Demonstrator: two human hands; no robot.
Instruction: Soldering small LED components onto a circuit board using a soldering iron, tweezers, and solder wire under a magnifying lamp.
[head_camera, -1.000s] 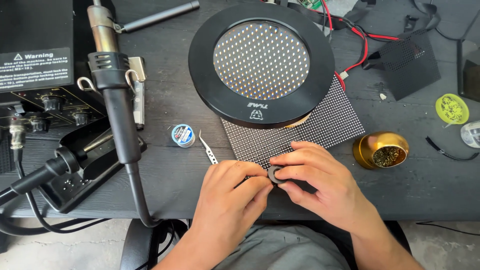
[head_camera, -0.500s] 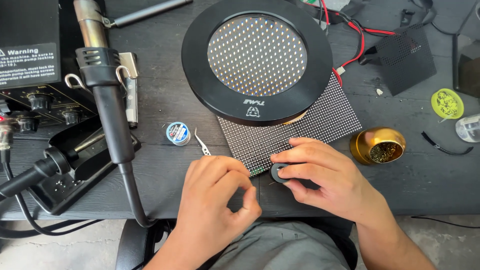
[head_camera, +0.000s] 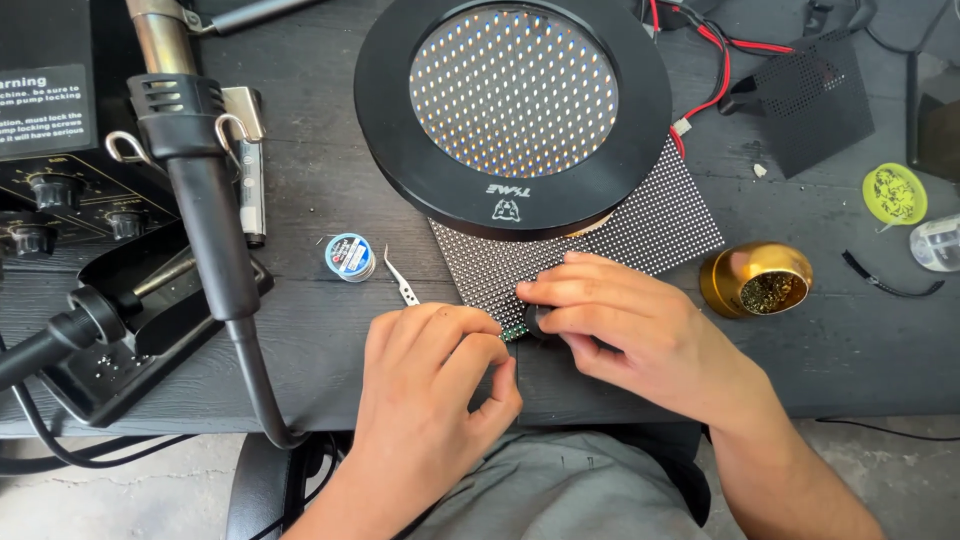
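My right hand (head_camera: 630, 325) rests on the near corner of a dark dotted LED panel (head_camera: 660, 215) and pinches a small round black thing (head_camera: 538, 320) at the panel's edge. Curled just left of that corner, my left hand (head_camera: 430, 385) has its fingertips touching the panel's near edge, and its fingers hide whatever is under them. Slim metal tweezers (head_camera: 401, 281) lie on the table right above my left hand. A large round black-rimmed magnifier lamp (head_camera: 513, 105) hangs over the far part of the panel.
A hot-air nozzle on its black handle (head_camera: 200, 190) stands at left beside a black station (head_camera: 50, 110) and a holder (head_camera: 130, 320). A small solder spool (head_camera: 350, 256) lies near the tweezers. A gold tip-cleaner pot (head_camera: 757, 280) sits right of my hand, with red wires (head_camera: 710, 70) and a black box (head_camera: 810, 95) beyond.
My left hand has slid down and left, away from my right hand, and its fingers have curled at the panel's corner. My right hand has stayed on the small black thing.
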